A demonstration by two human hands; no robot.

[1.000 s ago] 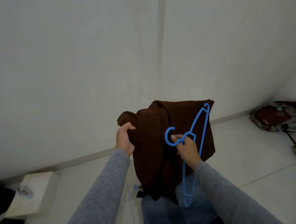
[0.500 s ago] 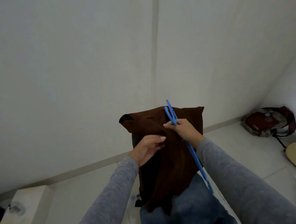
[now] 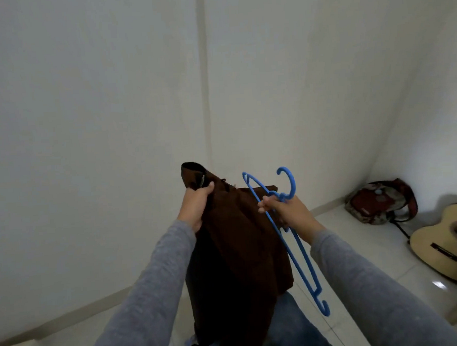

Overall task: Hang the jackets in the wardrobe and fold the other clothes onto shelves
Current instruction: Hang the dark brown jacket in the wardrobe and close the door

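The left hand point(image 3: 196, 204) grips the top edge of a dark brown jacket point(image 3: 237, 252), fingers curled round a bunched fold, and the jacket hangs down in front of the person's jeans point(image 3: 290, 327). The right hand point(image 3: 288, 213) holds a blue hanger point(image 3: 297, 251) just below its hook, fingers wrapped round the neck. The hanger tilts, hook up and one arm slanting down to the right of the jacket, its upper arm lying across the cloth. The two hands are held apart at about the same height. Both sleeves point(image 3: 149, 298) are grey. By the wall on the right, a red bag point(image 3: 379, 201) and a guitar point(image 3: 448, 245) lie on the tiled floor point(image 3: 359, 234).
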